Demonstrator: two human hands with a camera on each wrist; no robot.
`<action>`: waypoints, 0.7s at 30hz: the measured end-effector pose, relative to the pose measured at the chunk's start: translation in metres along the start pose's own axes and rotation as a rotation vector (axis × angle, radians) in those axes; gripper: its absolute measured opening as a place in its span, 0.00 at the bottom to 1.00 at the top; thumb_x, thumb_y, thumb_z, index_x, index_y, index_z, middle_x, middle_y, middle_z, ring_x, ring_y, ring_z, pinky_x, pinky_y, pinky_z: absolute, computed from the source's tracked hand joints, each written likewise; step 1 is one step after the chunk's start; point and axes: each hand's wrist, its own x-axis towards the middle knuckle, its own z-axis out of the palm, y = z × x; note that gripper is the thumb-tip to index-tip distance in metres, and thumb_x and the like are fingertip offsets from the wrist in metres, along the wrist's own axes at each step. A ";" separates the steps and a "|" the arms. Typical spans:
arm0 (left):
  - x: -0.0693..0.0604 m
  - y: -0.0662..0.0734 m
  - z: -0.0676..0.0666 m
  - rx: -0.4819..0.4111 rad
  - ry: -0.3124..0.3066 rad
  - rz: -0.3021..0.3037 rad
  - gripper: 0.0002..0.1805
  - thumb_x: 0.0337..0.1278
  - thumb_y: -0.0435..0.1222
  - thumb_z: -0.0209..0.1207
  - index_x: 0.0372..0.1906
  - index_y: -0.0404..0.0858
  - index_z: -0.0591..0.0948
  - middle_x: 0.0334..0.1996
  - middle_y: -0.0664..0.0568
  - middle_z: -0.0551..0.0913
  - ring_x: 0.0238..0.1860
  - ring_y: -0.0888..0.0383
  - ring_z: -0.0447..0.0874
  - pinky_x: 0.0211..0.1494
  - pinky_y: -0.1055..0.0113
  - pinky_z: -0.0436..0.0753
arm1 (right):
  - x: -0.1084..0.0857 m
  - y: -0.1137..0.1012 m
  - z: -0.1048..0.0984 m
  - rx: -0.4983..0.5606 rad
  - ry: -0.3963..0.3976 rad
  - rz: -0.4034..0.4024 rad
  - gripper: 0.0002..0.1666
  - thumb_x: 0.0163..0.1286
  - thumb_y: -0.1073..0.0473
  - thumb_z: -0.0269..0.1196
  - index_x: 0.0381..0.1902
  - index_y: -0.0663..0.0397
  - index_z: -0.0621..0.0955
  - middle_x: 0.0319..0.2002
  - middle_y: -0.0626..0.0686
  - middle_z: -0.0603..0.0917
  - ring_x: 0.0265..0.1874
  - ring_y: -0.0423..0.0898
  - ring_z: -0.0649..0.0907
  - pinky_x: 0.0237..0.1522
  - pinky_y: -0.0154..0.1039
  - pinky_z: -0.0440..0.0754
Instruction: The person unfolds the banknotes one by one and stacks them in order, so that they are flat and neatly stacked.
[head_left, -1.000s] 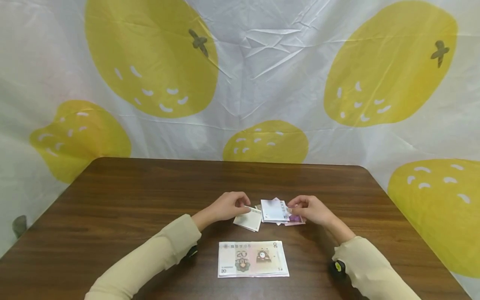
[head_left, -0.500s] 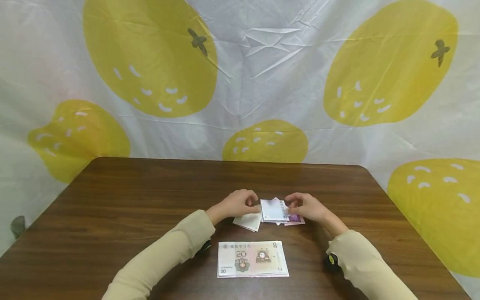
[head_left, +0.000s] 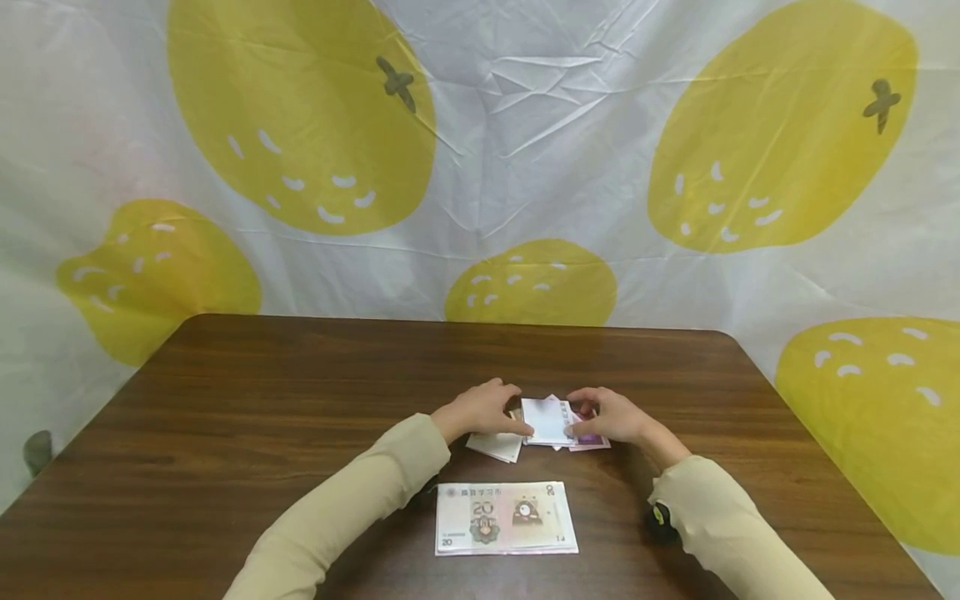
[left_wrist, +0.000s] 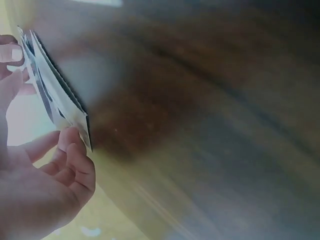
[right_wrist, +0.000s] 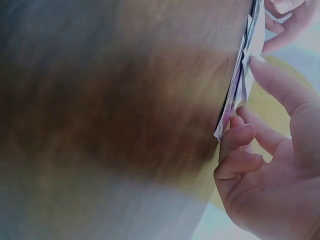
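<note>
The background is filled by a white cloth (head_left: 540, 179) on which large yellow fruits (head_left: 300, 117) are printed. Against it is set a dark wood-grain bench (head_left: 300, 400), its far corners rounded. Over its near part two cream sleeves (head_left: 360, 500) are extended from the lower edge of the view. Between the sleeves, close to the near side, a neat stack of play banknotes (head_left: 510, 518) is laid flat, a 20 being shown uppermost. Beyond that stack, smaller notes are flanked by the left hand (head_left: 486, 410) and the right hand (head_left: 615, 417). Both hands are partly curled, thumbs parted from forefingers; the pale folded notes (head_left: 546, 417) are touched by both thumbs, at opposite sides, but whether they are pinched cannot be told. By these pale notes, the top of the small pile is formed. From beneath them, cream notes (head_left: 497, 446) are fanned out below the left hand, and a purple note (head_left: 591, 440) is exposed beside the right thumb. In both wrist views the layers are seen edge-on, slightly parted. At the right cuff a small black device (head_left: 660, 521) is worn.
</note>
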 end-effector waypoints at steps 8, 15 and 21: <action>0.004 0.005 0.002 0.082 -0.002 -0.033 0.40 0.39 0.59 0.60 0.60 0.44 0.67 0.48 0.48 0.68 0.42 0.51 0.73 0.39 0.58 0.72 | 0.000 -0.002 0.004 -0.002 0.038 0.010 0.26 0.44 0.61 0.70 0.42 0.63 0.74 0.29 0.53 0.74 0.31 0.49 0.73 0.34 0.41 0.68; 0.005 0.002 0.006 0.056 0.060 0.015 0.35 0.38 0.54 0.64 0.55 0.46 0.70 0.41 0.51 0.70 0.37 0.54 0.73 0.36 0.60 0.72 | 0.000 -0.004 0.005 0.043 0.068 0.012 0.24 0.43 0.64 0.70 0.36 0.61 0.70 0.29 0.53 0.73 0.31 0.48 0.72 0.34 0.41 0.68; 0.003 0.005 0.005 0.014 0.165 0.080 0.21 0.45 0.48 0.63 0.44 0.44 0.74 0.33 0.56 0.69 0.31 0.59 0.71 0.31 0.65 0.71 | -0.001 -0.005 0.006 0.028 0.086 0.025 0.17 0.45 0.64 0.69 0.29 0.58 0.72 0.26 0.52 0.72 0.28 0.46 0.70 0.32 0.39 0.66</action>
